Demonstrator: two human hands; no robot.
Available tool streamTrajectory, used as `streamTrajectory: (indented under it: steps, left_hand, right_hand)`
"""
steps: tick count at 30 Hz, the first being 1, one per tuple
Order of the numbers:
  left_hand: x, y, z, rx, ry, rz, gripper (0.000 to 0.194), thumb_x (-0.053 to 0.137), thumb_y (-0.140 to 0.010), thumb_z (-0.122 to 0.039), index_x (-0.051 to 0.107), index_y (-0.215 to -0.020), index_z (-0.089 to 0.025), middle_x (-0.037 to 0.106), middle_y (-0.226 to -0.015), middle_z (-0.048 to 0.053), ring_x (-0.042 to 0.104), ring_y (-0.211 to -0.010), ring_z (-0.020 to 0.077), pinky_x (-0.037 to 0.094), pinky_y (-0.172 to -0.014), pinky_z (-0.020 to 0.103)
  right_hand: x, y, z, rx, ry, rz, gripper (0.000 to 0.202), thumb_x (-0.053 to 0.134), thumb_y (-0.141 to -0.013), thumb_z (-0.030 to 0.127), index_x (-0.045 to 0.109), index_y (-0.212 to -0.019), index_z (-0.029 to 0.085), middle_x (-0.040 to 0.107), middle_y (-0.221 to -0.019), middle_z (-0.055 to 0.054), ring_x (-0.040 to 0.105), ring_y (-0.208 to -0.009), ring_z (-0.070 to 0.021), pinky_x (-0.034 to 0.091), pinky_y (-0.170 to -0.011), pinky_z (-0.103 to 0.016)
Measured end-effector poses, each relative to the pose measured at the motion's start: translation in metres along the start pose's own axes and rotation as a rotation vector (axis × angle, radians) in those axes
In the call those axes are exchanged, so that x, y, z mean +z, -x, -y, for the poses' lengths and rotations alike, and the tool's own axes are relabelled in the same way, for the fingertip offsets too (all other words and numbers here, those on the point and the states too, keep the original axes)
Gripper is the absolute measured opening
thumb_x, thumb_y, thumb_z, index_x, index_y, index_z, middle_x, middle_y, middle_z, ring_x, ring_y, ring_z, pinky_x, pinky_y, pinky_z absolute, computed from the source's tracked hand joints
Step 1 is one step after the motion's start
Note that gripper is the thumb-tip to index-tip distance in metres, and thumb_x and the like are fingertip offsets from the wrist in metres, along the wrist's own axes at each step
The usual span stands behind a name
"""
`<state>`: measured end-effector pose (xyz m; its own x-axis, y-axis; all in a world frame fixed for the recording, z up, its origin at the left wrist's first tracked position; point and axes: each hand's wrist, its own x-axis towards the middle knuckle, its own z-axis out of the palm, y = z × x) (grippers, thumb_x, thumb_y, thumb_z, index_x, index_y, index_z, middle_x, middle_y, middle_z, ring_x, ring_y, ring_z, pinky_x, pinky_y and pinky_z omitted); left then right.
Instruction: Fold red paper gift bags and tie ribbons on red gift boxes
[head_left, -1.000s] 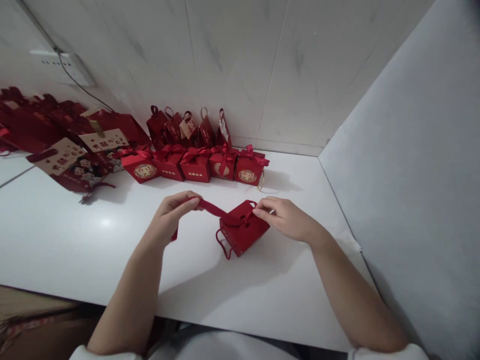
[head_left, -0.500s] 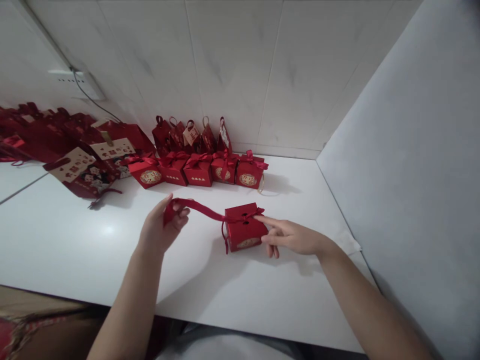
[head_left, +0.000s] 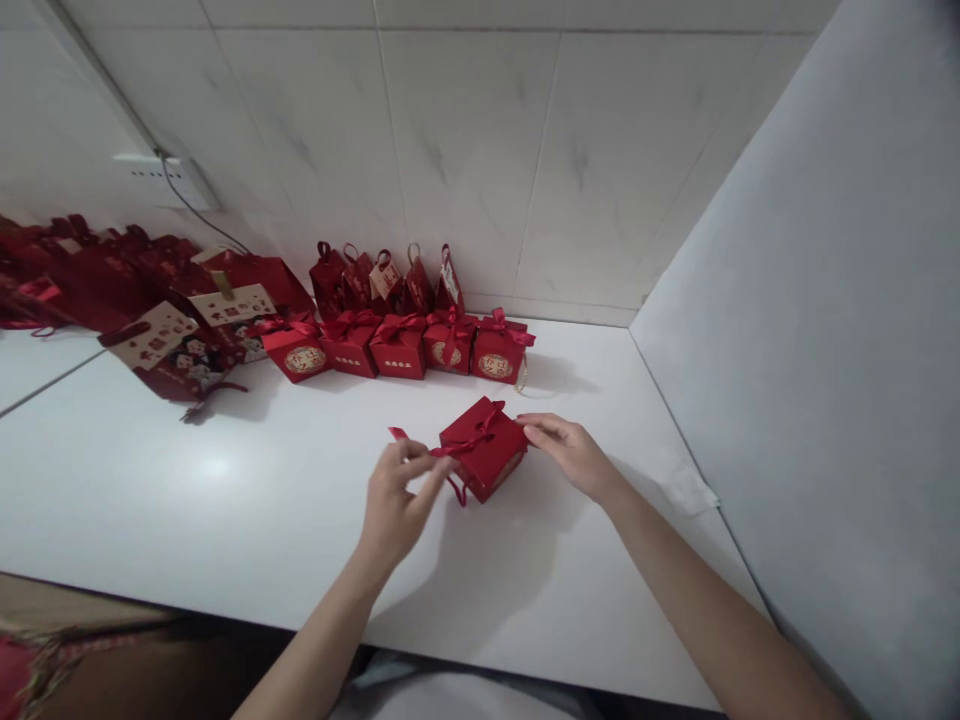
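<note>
A small red gift box point(head_left: 487, 450) sits turned at an angle on the white table, with a red ribbon point(head_left: 476, 437) tied across its top. At its left corner is my left hand point(head_left: 397, 500), thumb and fingers slightly apart around the ribbon. The ribbon's loose end sticks out beyond the fingers; whether they grip it is hard to see. A dark red cord loop hangs at the box's left side. My right hand point(head_left: 574, 455) rests its outstretched fingertips against the right corner, not wrapped around the box.
Behind stands a row of several ribboned red boxes point(head_left: 397, 352), backed by small looped bags point(head_left: 386, 283) along the tiled wall. Larger red gift bags point(head_left: 184, 355) crowd the left. A white panel point(head_left: 817, 330) borders the table's right side; a whitish scrap point(head_left: 691, 490) lies near it.
The box has rotated and its near side now faces more to the right. My left hand has come right, close to the box, and the stretched ribbon has slackened. My right hand shifted to the corner.
</note>
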<state>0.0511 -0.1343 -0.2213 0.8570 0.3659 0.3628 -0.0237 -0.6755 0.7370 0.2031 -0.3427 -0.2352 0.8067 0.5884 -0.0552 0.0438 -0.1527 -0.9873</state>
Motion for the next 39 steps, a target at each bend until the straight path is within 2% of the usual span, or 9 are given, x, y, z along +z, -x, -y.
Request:
streamTrajectory:
  steps: [4,7,10,14,18,22,26,34,39]
  left_hand:
    - [0.011,0.016,-0.007,0.074,-0.094,-0.015,0.018,0.061,-0.088,-0.034,0.076,-0.083,-0.027,0.059,-0.075,0.003,0.055,-0.073,0.0174,0.042,-0.073,0.033]
    - [0.015,0.022,-0.005,-0.094,0.045,-0.036,0.022,0.060,-0.088,-0.037,0.074,-0.102,-0.027,0.066,-0.095,0.006,0.060,-0.087,0.0214,0.045,-0.070,0.030]
    - [0.017,0.018,-0.002,-0.283,0.172,0.105,0.033,0.048,-0.094,-0.044,0.071,-0.110,-0.028,0.066,-0.109,0.007,0.061,-0.099,0.0238,0.047,-0.069,0.029]
    - [0.023,0.006,0.002,-0.334,0.244,0.148,0.039,0.043,-0.095,-0.049,0.070,-0.113,-0.026,0.061,-0.121,0.008,0.056,-0.113,0.0256,0.045,-0.094,0.035]
    - [0.028,-0.003,0.001,-0.331,0.346,0.087,0.043,0.057,-0.088,-0.049,0.062,-0.125,-0.029,0.054,-0.126,0.008,0.055,-0.114,0.0238,0.052,-0.082,0.029]
    - [0.029,-0.006,-0.003,-0.202,0.200,-0.028,0.035,0.063,-0.085,-0.043,0.068,-0.118,-0.031,0.056,-0.116,0.007,0.055,-0.110,0.0219,0.050,-0.086,0.031]
    - [0.029,-0.009,-0.009,-0.153,0.130,-0.049,0.024,0.062,-0.086,-0.042,0.074,-0.102,-0.028,0.060,-0.108,0.007,0.057,-0.105,0.0230,0.047,-0.091,0.036]
    - [0.036,-0.021,-0.010,-0.113,0.095,-0.066,0.017,0.070,-0.078,-0.039,0.073,-0.076,-0.023,0.056,-0.112,0.009,0.058,-0.106,0.0254,0.048,-0.095,0.040]
    - [0.036,-0.020,-0.009,-0.145,0.117,-0.029,0.015,0.070,-0.077,-0.038,0.072,-0.078,-0.023,0.057,-0.111,0.008,0.057,-0.108,0.0266,0.046,-0.097,0.042]
  right_hand:
    - [0.006,0.011,0.005,-0.125,0.073,-0.008,0.040,0.057,-0.090,0.046,0.064,-0.124,0.026,0.063,-0.116,-0.008,0.061,-0.106,-0.0209,0.050,-0.092,-0.035]
    - [0.009,0.024,0.007,-0.160,0.186,-0.019,0.039,0.054,-0.092,0.045,0.065,-0.124,0.025,0.060,-0.096,-0.006,0.060,-0.087,-0.0183,0.051,-0.081,-0.032]
    - [0.015,0.032,0.005,-0.156,0.187,-0.034,0.045,0.052,-0.093,0.045,0.060,-0.131,0.020,0.057,-0.091,-0.005,0.056,-0.078,-0.0172,0.049,-0.075,-0.031]
    - [0.022,0.033,0.001,-0.163,0.239,-0.066,0.052,0.049,-0.094,0.044,0.049,-0.141,0.020,0.051,-0.083,-0.002,0.049,-0.072,-0.0154,0.045,-0.071,-0.030]
    - [0.024,0.031,0.002,-0.087,0.169,0.056,0.065,0.051,-0.093,0.043,0.029,-0.151,0.024,0.040,-0.072,0.004,0.040,-0.061,-0.0122,0.040,-0.062,-0.026]
    - [0.024,0.029,0.001,-0.128,0.153,-0.054,0.051,0.059,-0.088,0.043,0.051,-0.133,0.021,0.046,-0.073,0.003,0.047,-0.064,-0.0129,0.043,-0.063,-0.027]
    - [0.020,0.023,0.000,-0.261,0.317,-0.214,0.029,0.055,-0.092,0.042,0.064,-0.109,0.020,0.056,-0.096,-0.007,0.057,-0.078,-0.0167,0.049,-0.069,-0.030]
    - [0.008,0.011,0.014,-0.384,0.588,-0.160,0.033,0.047,-0.096,0.044,0.067,-0.112,0.025,0.053,-0.106,-0.010,0.055,-0.106,-0.0238,0.044,-0.098,-0.040]
    - [0.019,-0.003,0.010,-0.198,0.439,-0.130,0.041,0.050,-0.091,0.055,0.069,-0.096,0.019,0.060,-0.098,-0.009,0.060,-0.094,-0.0236,0.047,-0.087,-0.039]
